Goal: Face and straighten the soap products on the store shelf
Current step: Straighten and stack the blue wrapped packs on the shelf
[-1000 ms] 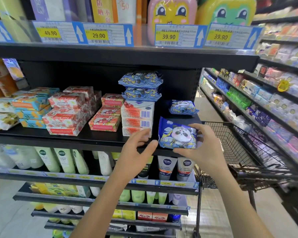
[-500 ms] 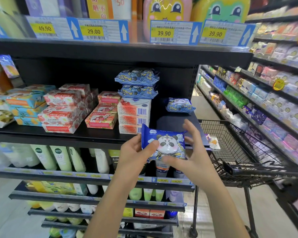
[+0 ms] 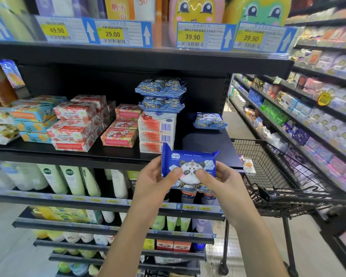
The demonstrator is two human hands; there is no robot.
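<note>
Gripping panda soap pack (image 3: 190, 164): left hand (image 3: 154, 182), right hand (image 3: 222, 184).

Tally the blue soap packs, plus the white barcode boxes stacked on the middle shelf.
Blue soap packs: 4 (held pack, two stacked, one alone at right)
White boxes: 3
Total: 7

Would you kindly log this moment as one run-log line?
phase: facing | left hand: holds panda soap pack | right hand: holds pack | pack: off black shelf, front facing camera
</note>
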